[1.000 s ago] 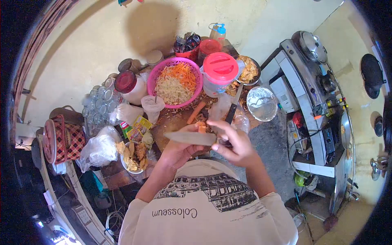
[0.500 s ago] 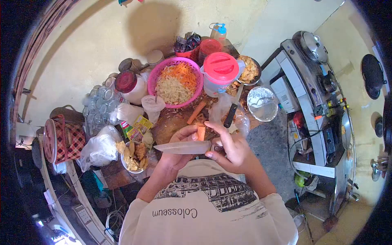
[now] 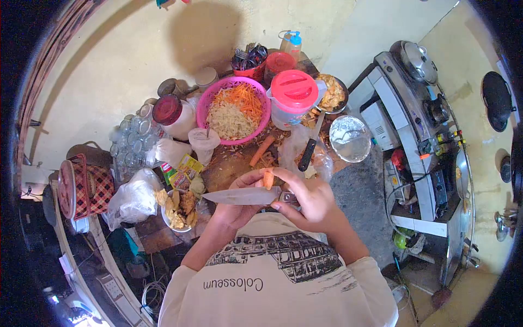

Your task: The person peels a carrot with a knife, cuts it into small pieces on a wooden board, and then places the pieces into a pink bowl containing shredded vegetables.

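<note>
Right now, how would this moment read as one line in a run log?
left hand: holds carrot | right hand: holds knife, blade beside carrot | behind: pink bowl of shredded vegetables

Your carrot piece (image 3: pixel 267 179) is orange and your knife (image 3: pixel 239 196) has a dull grey blade. Farther off, the pink bowl (image 3: pixel 234 80) holds orange and pale shreds (image 3: pixel 234 111); the jug lid (image 3: pixel 294 87) is red, the left tin (image 3: pixel 92 185) red-checked.

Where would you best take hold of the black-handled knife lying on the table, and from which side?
Grip the black-handled knife by its handle, coming from the person's side: the handle end lies nearest, the blade points away toward the metal bowl.
</note>
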The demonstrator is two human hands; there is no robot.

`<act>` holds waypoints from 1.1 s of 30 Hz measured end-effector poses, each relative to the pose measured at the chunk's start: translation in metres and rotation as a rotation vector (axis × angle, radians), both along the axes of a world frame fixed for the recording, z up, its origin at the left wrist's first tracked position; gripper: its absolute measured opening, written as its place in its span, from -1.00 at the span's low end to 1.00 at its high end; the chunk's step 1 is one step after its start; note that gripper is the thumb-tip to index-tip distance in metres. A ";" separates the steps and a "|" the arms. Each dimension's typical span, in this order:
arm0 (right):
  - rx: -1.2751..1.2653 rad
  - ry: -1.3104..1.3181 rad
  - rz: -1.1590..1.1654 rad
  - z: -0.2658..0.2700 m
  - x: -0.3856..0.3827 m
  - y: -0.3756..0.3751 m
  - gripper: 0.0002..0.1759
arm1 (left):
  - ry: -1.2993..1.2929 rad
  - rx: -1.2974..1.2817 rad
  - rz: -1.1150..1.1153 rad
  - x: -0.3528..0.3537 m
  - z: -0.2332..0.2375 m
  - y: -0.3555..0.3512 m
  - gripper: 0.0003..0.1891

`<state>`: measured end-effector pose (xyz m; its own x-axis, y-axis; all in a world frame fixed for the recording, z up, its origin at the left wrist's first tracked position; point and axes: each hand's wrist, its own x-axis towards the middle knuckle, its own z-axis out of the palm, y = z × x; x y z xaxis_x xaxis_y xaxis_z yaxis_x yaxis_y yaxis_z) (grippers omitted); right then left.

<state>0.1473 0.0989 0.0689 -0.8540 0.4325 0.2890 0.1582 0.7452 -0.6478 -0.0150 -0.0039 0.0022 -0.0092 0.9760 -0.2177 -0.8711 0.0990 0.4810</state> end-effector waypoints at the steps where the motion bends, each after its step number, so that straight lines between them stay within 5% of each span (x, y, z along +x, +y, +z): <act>1: -0.024 -0.008 -0.003 0.001 0.000 0.000 -0.32 | -0.009 -0.009 -0.005 0.000 -0.001 0.000 -0.63; 21: 0.035 0.021 0.035 0.002 -0.005 0.004 -0.38 | 0.031 -0.055 -0.011 -0.005 -0.001 -0.005 -0.75; 33: 0.091 0.273 0.079 -0.010 -0.008 0.007 -0.50 | 0.297 0.204 0.091 -0.005 0.011 -0.008 -0.73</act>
<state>0.1391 0.1057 0.0585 -0.7693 0.3300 0.5471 -0.0731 0.8052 -0.5885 -0.0195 -0.0119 0.0133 -0.1311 0.9914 0.0064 -0.6912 -0.0960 0.7163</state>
